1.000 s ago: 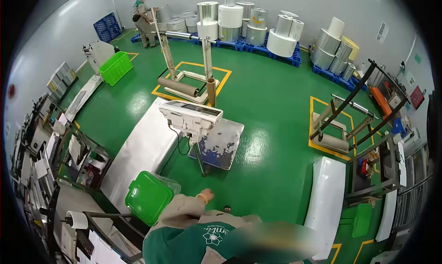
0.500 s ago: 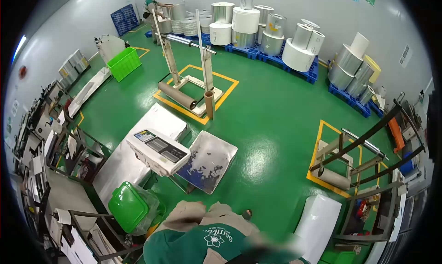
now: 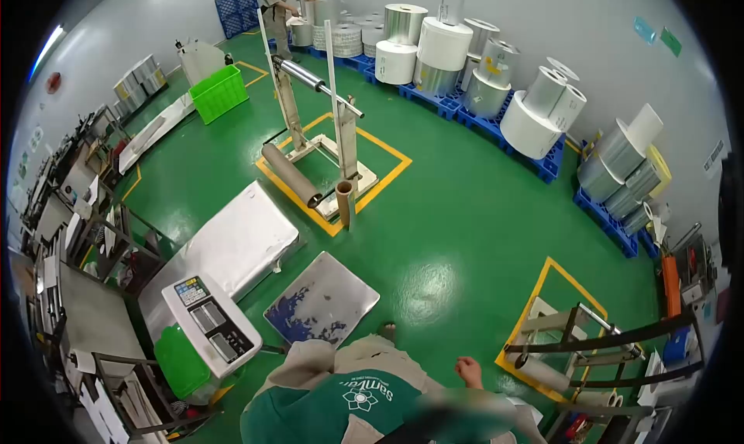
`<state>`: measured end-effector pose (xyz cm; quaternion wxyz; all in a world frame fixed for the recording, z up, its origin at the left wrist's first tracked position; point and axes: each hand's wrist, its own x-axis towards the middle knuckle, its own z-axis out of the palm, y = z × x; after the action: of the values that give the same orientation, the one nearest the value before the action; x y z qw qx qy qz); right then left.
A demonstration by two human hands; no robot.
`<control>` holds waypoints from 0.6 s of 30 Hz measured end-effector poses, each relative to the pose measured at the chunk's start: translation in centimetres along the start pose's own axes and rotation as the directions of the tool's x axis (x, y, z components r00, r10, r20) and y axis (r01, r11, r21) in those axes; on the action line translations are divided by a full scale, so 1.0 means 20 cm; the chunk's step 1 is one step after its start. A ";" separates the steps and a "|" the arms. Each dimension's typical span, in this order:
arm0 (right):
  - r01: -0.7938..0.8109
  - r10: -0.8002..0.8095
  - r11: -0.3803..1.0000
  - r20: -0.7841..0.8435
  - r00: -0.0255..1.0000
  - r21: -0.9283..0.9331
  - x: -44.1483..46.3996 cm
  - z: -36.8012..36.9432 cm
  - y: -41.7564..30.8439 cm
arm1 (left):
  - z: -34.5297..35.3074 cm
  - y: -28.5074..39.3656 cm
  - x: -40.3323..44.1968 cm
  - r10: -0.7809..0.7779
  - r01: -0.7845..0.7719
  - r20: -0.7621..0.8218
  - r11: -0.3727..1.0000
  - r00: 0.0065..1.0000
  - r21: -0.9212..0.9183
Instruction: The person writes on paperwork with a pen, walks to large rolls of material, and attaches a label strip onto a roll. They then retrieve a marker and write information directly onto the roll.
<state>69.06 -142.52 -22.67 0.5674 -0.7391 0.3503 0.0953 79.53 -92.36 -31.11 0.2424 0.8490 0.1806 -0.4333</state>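
My right hand (image 3: 469, 372) hangs low beside my body at the lower right, over the green floor, with its fingers curled in and no object visible in them. My left hand is out of the frame. In front of my legs lies the worn metal platform (image 3: 341, 289) of a floor scale, its paint chipped to blue. The scale's white display head (image 3: 213, 328), with keypad and dark screens, stands to the left. Partly beneath it is a green lidded bin (image 3: 180, 363). Neither hand touches any of these.
Ahead stands a roller frame (image 3: 349, 142) with cardboard tubes. A wrapped white slab (image 3: 240, 235) lies left. Film rolls on blue pallets (image 3: 535, 153) line the back wall, where a person (image 3: 277, 18) stands. A second roller frame (image 3: 577, 343) is at right; a green crate (image 3: 219, 95) is far left.
The view has turned and shifted; the scale now sits lower left and the right roller frame is lower and nearer. My left hand has left view, and my right hand has appeared.
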 end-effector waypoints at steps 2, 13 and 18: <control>-0.046 0.046 0.999 -0.032 0.998 0.007 0.19 -0.05 -0.07 | -0.08 0.29 0.16 0.025 -0.027 -0.034 0.999 0.999 -0.040; -0.451 0.413 0.831 -0.179 0.893 -0.326 0.96 -0.51 -0.23 | -0.66 1.85 0.58 0.152 -0.244 -0.251 0.887 0.956 -0.393; -0.295 0.262 0.856 -0.135 0.955 -0.425 1.71 -0.77 -0.64 | -0.67 2.13 0.54 0.019 -0.070 -0.154 0.941 0.988 -0.331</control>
<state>98.26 -168.98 -26.03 0.3523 -0.7926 0.4432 0.2263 116.23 -118.55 -22.41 0.3792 0.8290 0.2502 -0.3262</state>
